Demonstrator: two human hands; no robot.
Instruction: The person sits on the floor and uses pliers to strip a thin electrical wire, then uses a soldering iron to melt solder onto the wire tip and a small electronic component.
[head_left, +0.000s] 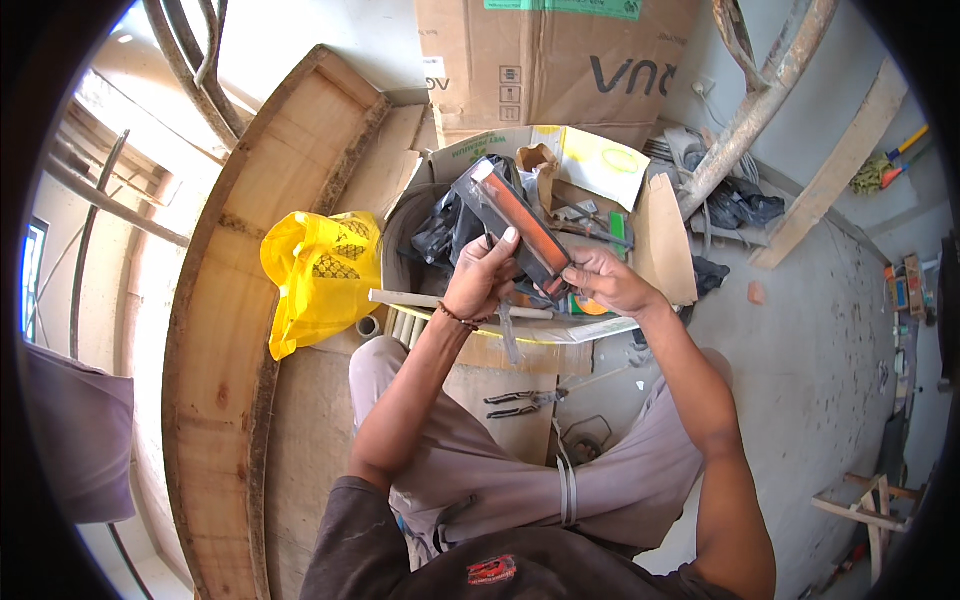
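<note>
Slim black-and-orange package [524,222] held between left hand [484,275] and right hand [610,282] over an open cardboard box [668,240]

A curved wooden frame [222,335] filled the left side of the frame, and a tall cardboard carton [545,85] stood at top centre. Below the carton, at the centre, sat the open box, crowded with black plastic, tools and scraps. A yellow plastic bag [325,275] slumped against its left side.

The package slanted from upper left to lower right at the centre, its upper end free. The left hand was closed on its lower left edge, thumb laid along the black side, the other fingers curled and partly hidden. The right hand pinched the lower right end between thumb and fingers. A pale rod [402,298] ran behind the left wrist. Black-handled pliers [525,402] lay at lower centre, between the knees. A beaded bracelet [458,318] circled the left wrist.
</note>
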